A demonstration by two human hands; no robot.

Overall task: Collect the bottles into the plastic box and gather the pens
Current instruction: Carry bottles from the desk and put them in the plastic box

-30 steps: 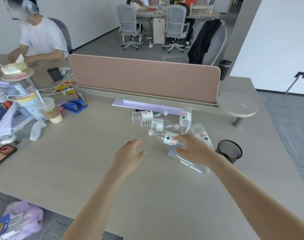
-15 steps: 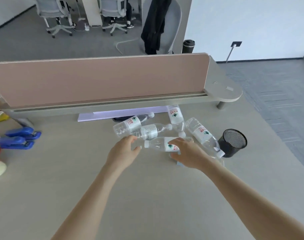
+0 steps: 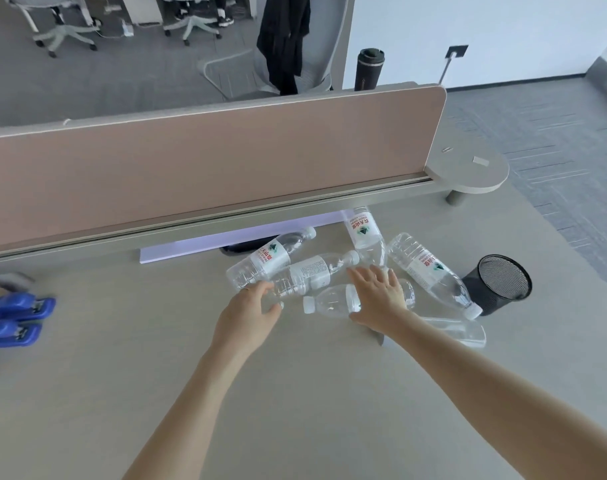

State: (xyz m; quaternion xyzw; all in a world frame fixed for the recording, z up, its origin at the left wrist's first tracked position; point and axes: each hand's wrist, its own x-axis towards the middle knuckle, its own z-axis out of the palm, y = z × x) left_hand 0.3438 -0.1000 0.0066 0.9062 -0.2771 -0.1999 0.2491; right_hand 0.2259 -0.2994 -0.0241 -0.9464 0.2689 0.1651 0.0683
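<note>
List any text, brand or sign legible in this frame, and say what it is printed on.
"农夫山泉", red characters with a green mountain logo, on the white label of the far upright-lying bottle; the small print under it is unreadable.
Same label on the left bottle and right bottle: blurred.
Middle bottle: fine print, too small.
Nothing else carries text.

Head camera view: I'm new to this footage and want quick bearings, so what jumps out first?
A jumble of clear water bottles lies on its sides on the desk, just before the tan divider. Both hands reach into it: the left hand touches one bottle's base, the right hand lies spread over another. A black mesh cup stands right of the pile.
</note>
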